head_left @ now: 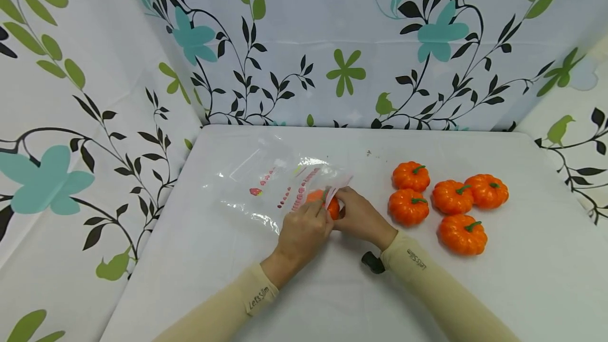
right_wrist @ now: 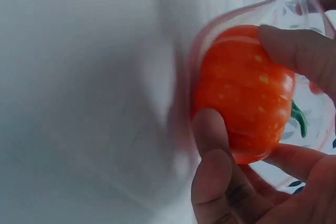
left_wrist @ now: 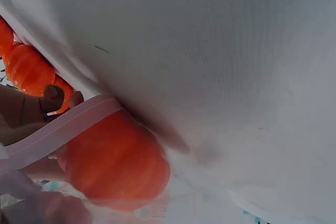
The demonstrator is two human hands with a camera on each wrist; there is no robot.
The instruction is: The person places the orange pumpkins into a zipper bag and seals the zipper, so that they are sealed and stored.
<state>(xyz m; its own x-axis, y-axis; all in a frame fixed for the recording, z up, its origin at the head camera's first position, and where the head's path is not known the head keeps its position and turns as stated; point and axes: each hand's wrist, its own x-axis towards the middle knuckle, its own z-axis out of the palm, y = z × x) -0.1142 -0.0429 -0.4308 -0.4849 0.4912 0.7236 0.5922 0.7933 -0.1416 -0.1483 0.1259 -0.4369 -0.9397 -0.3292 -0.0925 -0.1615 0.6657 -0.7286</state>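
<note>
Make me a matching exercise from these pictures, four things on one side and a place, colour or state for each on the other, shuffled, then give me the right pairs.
Column one
1. Plastic bag
2. Right hand
3. Five loose pumpkins
4. Sleeves

Column two
A. Grouped toward the right of the table
B. Pale yellow with dark lettering
C. Holding a pumpkin at an open mouth
D. Clear with red print

Pairs: 1-D, 2-C, 3-A, 4-B

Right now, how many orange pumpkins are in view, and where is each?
6: one pumpkin at the mouth of the plastic bag, partly hidden by the left hand and right hand; five pumpkins on the table, right of them: two leftmost, two beside those, one nearest.
</note>
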